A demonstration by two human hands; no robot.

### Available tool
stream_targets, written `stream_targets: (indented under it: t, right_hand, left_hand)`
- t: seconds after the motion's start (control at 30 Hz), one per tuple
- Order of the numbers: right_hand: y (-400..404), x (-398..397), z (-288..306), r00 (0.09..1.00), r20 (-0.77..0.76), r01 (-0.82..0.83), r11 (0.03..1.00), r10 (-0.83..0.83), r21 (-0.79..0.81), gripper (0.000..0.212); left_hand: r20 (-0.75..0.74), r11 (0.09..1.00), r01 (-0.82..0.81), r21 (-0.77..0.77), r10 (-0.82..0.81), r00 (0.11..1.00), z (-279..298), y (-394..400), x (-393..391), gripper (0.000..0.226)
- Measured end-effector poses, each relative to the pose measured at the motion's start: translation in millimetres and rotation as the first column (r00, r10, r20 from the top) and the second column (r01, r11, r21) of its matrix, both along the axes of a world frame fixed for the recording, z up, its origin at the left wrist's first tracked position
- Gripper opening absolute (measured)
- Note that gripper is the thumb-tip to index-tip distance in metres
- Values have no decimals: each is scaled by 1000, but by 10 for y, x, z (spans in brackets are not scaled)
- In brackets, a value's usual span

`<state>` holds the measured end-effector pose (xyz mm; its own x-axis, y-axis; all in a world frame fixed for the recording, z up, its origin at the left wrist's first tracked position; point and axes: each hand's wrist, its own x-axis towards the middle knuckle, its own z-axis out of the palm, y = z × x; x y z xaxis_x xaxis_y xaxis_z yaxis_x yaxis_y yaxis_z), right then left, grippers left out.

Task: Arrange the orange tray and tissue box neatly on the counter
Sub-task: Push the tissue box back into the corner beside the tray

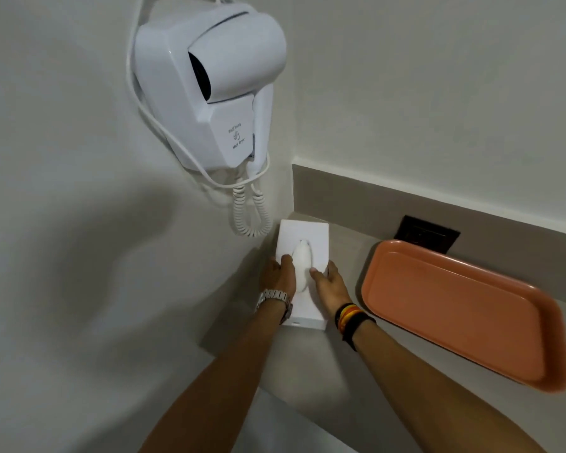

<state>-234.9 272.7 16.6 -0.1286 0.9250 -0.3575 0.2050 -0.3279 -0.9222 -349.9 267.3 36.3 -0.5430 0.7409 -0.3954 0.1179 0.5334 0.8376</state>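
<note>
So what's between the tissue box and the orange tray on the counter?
Nothing: in the head view, only a bare strip of counter separates the tissue box from the orange tray.

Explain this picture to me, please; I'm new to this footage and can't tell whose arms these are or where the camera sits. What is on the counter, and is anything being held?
There is no machine here. The one picture comes from a wide-angle camera worn on a person's head, looking forward and down, so the two bare arms reaching in from below are the wearer's own.

The left hand, with a metal watch on its wrist, and the right hand, with dark and coloured wristbands, each have a grip on one side of a white tissue box. The box sits on the grey counter, in the corner by the wall, with a tissue poking out of its top.

To the right lies an orange tray, empty and untouched, apart from the box. A white hair dryer hangs on the wall above, and a dark wall socket sits behind the tray.
</note>
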Motion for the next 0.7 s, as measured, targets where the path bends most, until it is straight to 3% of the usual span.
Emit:
stream_targets:
  t: [0.2,0.33,0.5,0.6,0.7]
  right_hand:
    - [566,-174,-93,998,32,64,997,-62,-53,45]
    - [696,-283,-165,998,54,45,995,-41,-90,31]
    - [627,-292,-154,999,28,39,998,-38,-58,51]
    - [304,-163,-144,995,91,17,993,-29,120,54]
    - [-219,87,-332,940,338,-155,934,40,322,53]
  left_hand:
    - [-127,990,140,-36,-143,981,-126,688,-209,48]
    - [-193,987,140,-73,-152,969,-258,855,-369,47]
    - [-244,976,216,-15,-213,946,-302,820,-350,52]
    - [-490,909,408,-91,-397,776,-389,558,-242,60]
    - [-724,847,521,-104,-424,544,-586,27,-89,64]
